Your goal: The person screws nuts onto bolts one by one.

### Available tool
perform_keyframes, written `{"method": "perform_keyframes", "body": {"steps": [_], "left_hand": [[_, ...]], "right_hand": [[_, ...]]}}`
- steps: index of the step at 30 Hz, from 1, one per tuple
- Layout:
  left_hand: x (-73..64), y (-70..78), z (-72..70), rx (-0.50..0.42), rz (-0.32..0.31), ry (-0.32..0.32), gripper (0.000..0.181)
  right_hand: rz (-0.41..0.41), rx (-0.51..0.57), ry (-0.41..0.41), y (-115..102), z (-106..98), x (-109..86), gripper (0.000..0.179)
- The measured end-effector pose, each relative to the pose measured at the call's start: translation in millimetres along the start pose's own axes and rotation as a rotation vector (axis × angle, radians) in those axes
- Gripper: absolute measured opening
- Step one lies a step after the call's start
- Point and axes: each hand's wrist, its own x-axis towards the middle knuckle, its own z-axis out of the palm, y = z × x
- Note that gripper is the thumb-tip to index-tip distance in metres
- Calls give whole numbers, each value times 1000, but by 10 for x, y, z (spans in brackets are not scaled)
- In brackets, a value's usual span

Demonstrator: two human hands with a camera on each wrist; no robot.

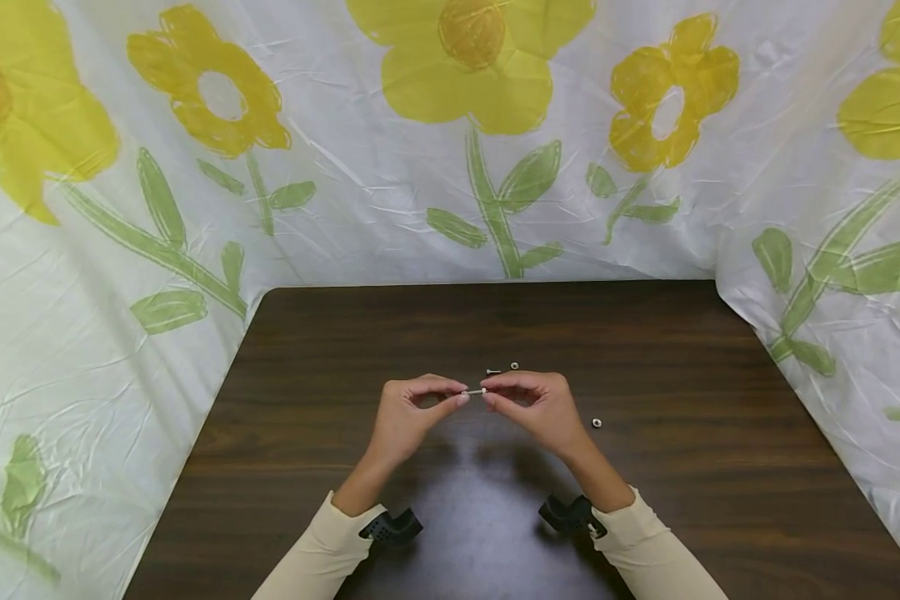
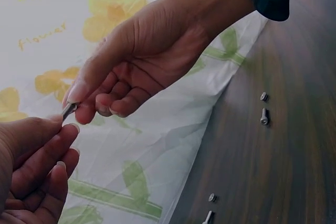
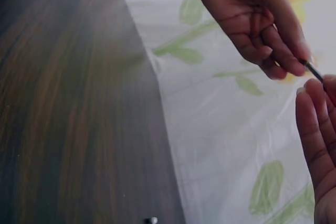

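Observation:
A small metal bolt [image 1: 473,392] spans the gap between both hands, lying nearly level above the table in the head view. My left hand [image 1: 407,414] pinches one end of it between thumb and fingertips. At its other end, the right hand [image 1: 542,408] pinches it the same way; a wider bit shows there, but whether it is the head or a nut I cannot tell. In the left wrist view the bolt [image 2: 69,110] shows as a short shank between the fingertips. The right wrist view also shows the bolt [image 3: 313,70], its ends covered by fingers.
Just beyond the hands, a loose bolt [image 1: 492,372] and a nut [image 1: 514,366] lie on the dark wooden table [image 1: 307,350]. Another nut [image 1: 597,423] lies by the right wrist. A white sheet with painted flowers [image 1: 360,200] surrounds the table.

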Motion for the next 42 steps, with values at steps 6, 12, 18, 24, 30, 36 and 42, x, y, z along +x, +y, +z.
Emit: {"method": "perform_keyframes", "body": {"steps": [6,12,18,24,30,36,42], "left_hand": [[19,32,41,23,51,29,9],[40,50,63,21,50,34,8],[68,62,79,-1,93,27,8],[98,-44,98,5,173,21,11],[138,-281,84,48,242,11,11],[164,-297,87,63,284,-23,12],[150,-311,113,59,285,-32,10]], "right_hand": [[27,20,31,-21,4,-3,19],[23,48,62,-20,11,-9,17],[-30,30,94,-3,4,-1,17],[-35,8,113,-10,-3,10,14],[23,-79,76,-45,-14,28,7],[100,-136,42,-58,-27,63,20],[167,-184,52,-81,19,76,39]]}}
